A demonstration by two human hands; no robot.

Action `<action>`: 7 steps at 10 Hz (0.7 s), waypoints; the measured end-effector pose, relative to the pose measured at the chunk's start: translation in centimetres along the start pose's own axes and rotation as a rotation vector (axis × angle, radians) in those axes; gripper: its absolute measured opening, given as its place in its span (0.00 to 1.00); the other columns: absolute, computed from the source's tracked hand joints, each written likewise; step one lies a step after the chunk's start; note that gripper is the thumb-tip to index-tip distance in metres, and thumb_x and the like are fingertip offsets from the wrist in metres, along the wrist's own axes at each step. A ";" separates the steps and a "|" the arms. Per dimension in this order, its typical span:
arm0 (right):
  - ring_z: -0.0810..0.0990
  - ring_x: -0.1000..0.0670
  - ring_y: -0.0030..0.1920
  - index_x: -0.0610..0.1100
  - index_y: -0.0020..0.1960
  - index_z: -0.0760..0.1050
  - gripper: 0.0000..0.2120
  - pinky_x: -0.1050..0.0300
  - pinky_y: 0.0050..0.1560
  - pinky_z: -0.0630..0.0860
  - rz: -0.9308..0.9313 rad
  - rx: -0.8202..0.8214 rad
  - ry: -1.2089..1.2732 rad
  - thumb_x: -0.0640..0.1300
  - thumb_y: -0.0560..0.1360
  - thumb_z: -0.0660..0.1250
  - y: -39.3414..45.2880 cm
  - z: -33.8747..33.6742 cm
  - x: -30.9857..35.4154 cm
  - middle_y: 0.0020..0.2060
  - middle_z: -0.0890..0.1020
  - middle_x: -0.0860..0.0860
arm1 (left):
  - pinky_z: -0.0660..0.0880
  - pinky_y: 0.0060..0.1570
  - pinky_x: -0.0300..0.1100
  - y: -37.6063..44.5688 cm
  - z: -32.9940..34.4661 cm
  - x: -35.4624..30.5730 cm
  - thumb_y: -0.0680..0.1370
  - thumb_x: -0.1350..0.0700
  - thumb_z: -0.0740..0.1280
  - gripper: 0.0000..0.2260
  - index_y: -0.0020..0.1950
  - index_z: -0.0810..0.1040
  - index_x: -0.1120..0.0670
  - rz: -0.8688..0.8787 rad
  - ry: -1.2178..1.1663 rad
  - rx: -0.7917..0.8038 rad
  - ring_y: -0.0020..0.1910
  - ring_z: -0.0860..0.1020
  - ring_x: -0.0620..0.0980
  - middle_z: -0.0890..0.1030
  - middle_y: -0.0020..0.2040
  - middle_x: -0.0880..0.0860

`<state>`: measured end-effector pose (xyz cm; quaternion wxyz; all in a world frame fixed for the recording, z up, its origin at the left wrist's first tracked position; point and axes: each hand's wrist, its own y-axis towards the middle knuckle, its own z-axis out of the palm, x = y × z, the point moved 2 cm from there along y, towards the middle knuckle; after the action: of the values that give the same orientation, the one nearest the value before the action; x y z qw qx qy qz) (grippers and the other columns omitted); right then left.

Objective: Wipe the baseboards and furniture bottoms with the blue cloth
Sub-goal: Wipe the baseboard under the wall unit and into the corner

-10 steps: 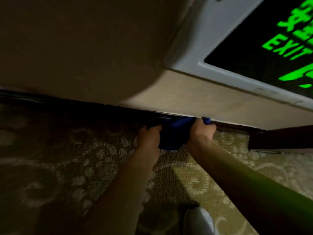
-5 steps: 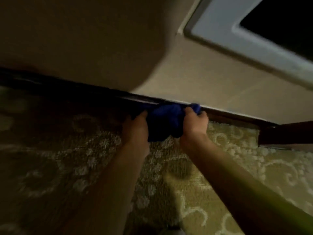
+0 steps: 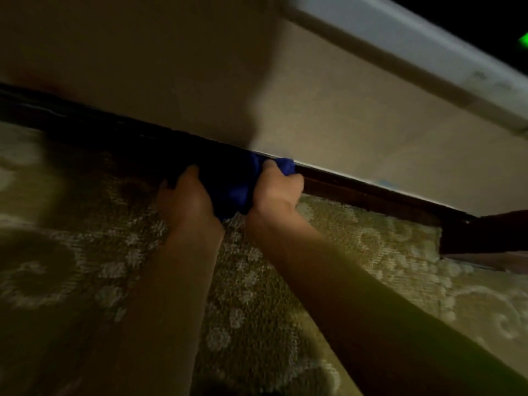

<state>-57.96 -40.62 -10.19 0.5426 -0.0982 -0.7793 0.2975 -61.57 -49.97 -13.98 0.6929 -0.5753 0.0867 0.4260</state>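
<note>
Blue cloth [image 3: 233, 190]: bunched into a thick wad, held between both hands and pressed against the dark baseboard where wall meets floor. One corner pokes out above the right hand, touching the baseboard's top edge.
Left hand [image 3: 185, 200]: on the left side of the cloth, fingers curled over the cloth's edge and gripping it; fingertips reach the baseboard line. The area lies in shadow, so finer finger detail cannot be told.
Right hand [image 3: 277, 190]: on the right side of the cloth, fingers curled into a fist round the fabric, knuckles toward the baseboard.
Baseboard [image 3: 371, 192]: dark brown strip running diagonally from upper left to lower right; a thin pale line shows along its top edge to the right of the hands.
Wall [image 3: 328, 115]: plain beige, left part in shadow.
Carpet [image 3: 357, 244]: olive with a pale scroll-and-flower pattern; both forearms extend over it.
White frame [image 3: 414, 50]: pale band crossing the upper right, blurred; a small green glow sits at the far right edge beyond it.
Dark wood piece [image 3: 491, 232]: at the right edge, at the baseboard's end; cannot tell what it is.
</note>
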 end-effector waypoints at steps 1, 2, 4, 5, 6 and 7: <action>0.80 0.38 0.56 0.39 0.52 0.70 0.11 0.42 0.61 0.76 -0.053 -0.067 0.056 0.41 0.73 0.68 2.4 -2.9 0.2 0.54 0.80 0.38 | 0.76 0.37 0.30 -1.9 1.4 2.1 0.77 0.62 0.67 0.19 0.67 0.73 0.60 0.094 0.143 0.079 0.52 0.79 0.50 0.78 0.58 0.55; 0.79 0.43 0.48 0.41 0.44 0.68 0.07 0.46 0.55 0.78 -0.112 -0.151 0.131 0.38 0.74 0.66 4.9 -7.6 1.1 0.43 0.79 0.42 | 0.77 0.50 0.42 -3.7 3.1 4.9 0.75 0.59 0.69 0.16 0.61 0.76 0.61 -0.080 0.324 0.359 0.55 0.80 0.54 0.80 0.58 0.58; 0.79 0.43 0.56 0.41 0.56 0.70 0.10 0.54 0.57 0.74 -0.120 -0.234 0.091 0.41 0.76 0.65 4.9 -8.5 2.0 0.53 0.78 0.42 | 0.79 0.46 0.43 -6.0 4.3 5.5 0.79 0.59 0.64 0.16 0.66 0.74 0.61 -0.145 0.297 0.222 0.61 0.79 0.59 0.79 0.62 0.60; 0.78 0.42 0.57 0.39 0.60 0.71 0.15 0.54 0.54 0.72 -0.085 -0.136 -0.026 0.43 0.76 0.65 2.9 -5.7 1.3 0.55 0.79 0.41 | 0.77 0.31 0.33 -1.8 3.6 6.4 0.79 0.56 0.62 0.20 0.71 0.70 0.58 -0.044 0.034 -0.027 0.60 0.78 0.54 0.76 0.65 0.53; 0.78 0.43 0.47 0.44 0.47 0.71 0.05 0.48 0.54 0.75 -0.141 -0.045 -0.048 0.44 0.74 0.66 3.4 -6.4 0.6 0.44 0.79 0.43 | 0.76 0.53 0.43 -1.6 4.5 7.6 0.78 0.54 0.62 0.25 0.75 0.64 0.55 0.067 0.131 -0.081 0.66 0.74 0.56 0.72 0.70 0.56; 0.76 0.46 0.41 0.47 0.37 0.66 0.09 0.41 0.54 0.77 -0.204 -0.105 0.047 0.43 0.71 0.67 5.0 -9.4 0.4 0.37 0.76 0.46 | 0.71 0.65 0.49 -4.2 5.4 8.5 0.81 0.59 0.61 0.23 0.76 0.62 0.57 0.081 0.419 -0.008 0.69 0.72 0.57 0.69 0.73 0.58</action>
<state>-50.49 -33.13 -10.54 0.5822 -0.0537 -0.7870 0.1972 -55.37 -40.96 -14.42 0.6396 -0.6502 0.2502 0.3249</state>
